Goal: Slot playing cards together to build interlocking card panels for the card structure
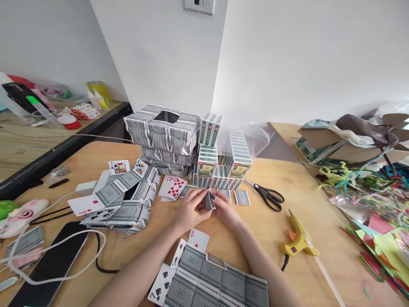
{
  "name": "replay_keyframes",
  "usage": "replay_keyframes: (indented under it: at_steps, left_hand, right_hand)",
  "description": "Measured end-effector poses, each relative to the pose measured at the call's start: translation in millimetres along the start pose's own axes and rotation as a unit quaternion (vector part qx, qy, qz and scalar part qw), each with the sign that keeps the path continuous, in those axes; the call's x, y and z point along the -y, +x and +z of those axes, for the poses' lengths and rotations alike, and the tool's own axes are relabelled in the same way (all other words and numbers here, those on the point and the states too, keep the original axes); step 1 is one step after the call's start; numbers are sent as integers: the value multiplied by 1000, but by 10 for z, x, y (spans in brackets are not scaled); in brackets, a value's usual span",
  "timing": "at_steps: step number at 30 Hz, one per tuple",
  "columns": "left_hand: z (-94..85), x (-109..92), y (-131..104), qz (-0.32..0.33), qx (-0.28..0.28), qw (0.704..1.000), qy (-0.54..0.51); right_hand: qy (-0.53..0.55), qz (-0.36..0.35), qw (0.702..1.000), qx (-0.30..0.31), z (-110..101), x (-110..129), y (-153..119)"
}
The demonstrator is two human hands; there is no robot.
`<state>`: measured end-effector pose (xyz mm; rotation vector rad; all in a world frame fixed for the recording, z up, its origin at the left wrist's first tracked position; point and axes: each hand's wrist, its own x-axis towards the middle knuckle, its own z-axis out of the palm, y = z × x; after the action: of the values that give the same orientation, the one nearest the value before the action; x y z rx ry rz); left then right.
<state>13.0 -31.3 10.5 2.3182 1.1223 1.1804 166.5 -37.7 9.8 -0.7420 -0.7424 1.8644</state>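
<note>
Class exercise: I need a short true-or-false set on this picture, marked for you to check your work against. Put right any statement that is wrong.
1. The left hand and the right hand are both on one small patterned card piece. True.
2. The scissors and the yellow glue gun lie to the right of the right hand. True.
3. The scissors are red-handled. False: they are black-handled.
4. The left hand grips the seven of spades. False: that card lies apart from both hands.
5. The jack card shows its face. True.
</note>
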Motion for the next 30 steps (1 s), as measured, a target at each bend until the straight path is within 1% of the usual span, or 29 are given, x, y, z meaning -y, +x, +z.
replay_keyframes:
  at_steps: [5,9,16,21,27,30]
  left_hand:
    - [19,11,-17,20,-14,999,28]
    - [18,12,-14,19,1,999,34]
    - [-20,19,2,-4,37,999,4]
    - [-33,9,-2,-14,35,999,-17]
    - [-17,-24,-16,-34,28,998,-49]
    - [-13,-37,-18,-34,27,997,-59]
  right_hand:
    - [-28,4,1000,-5,-26,-19,21]
    - [-29,-6,999,-13,-30,-31,33]
    - [-33,-7,999,-20,7,1,13]
    - [-35,-6,999,-10,11,25,2]
    - [-53,-20,998,-10,20,41,-19]
    - [-50,-29,998,-10,10,22,-9]
